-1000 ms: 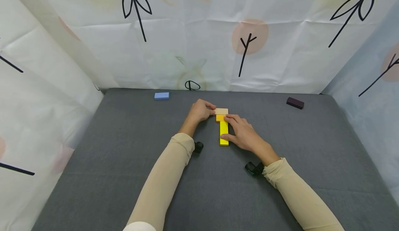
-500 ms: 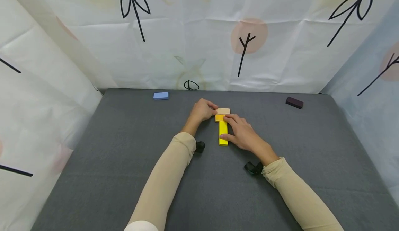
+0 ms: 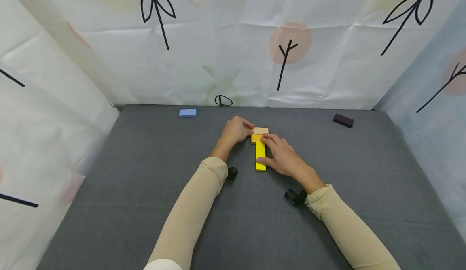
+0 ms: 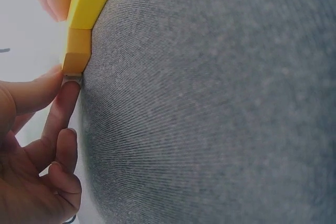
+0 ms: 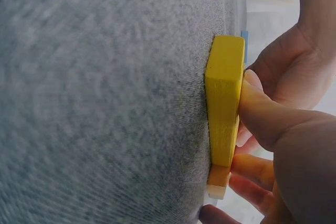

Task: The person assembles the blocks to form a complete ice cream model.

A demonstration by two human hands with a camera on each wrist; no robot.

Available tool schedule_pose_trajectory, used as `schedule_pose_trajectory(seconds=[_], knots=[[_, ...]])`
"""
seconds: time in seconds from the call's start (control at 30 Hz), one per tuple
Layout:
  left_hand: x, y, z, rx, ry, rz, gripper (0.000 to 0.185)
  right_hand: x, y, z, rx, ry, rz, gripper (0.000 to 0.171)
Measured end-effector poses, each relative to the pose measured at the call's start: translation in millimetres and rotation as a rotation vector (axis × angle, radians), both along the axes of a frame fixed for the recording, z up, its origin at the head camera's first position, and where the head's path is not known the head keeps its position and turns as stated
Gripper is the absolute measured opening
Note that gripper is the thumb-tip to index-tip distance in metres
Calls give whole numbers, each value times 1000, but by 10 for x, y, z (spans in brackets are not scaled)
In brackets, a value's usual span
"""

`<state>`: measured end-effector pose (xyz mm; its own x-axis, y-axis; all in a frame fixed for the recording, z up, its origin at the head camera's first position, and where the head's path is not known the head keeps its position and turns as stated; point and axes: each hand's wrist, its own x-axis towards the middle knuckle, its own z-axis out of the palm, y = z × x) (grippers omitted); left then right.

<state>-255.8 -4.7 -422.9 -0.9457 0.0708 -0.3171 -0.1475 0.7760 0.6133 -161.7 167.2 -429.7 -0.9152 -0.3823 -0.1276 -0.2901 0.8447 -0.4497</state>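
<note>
The yellow block lies flat mid-mat, its long axis running away from the person, with an orange block, partly hidden by fingers, touching its far end and a tan block beyond that. The left hand pinches the tan block's left end, and the right hand lies with fingers fairly straight along the yellow block, thumb pressing its near end. A blue block and a dark block lie well apart near the grey mat's far edge.

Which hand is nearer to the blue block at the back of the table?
Left. The left hand is at the tan block, right of the blue block; the right hand lies farther right, on the yellow block.
</note>
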Motion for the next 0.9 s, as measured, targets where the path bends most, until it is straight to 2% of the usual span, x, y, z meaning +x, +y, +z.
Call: schedule_pose_trajectory(seconds=[0.23, 0.37, 0.43, 0.57, 0.77, 0.9], knots=[[34, 24, 33, -63, 15, -29, 24, -8, -1, 29, 10, -49, -5, 75], [58, 21, 47, -93, 54, -68, 25, -7, -2, 45, 17, -59, -6, 74], [63, -1, 45, -103, 97, -94, 26, -7, -4, 41, 19, -59, -5, 74], [57, -84, 42, -131, 229, -136, 30, -10, -5, 35, 22, -55, -6, 75], [7, -278, 47, -317, 447, -161, 45, -14, -1, 49, 30, -45, -5, 75], [-30, -440, 31, -410, 504, -147, 55, -11, -2, 53, 31, -43, 2, 74]])
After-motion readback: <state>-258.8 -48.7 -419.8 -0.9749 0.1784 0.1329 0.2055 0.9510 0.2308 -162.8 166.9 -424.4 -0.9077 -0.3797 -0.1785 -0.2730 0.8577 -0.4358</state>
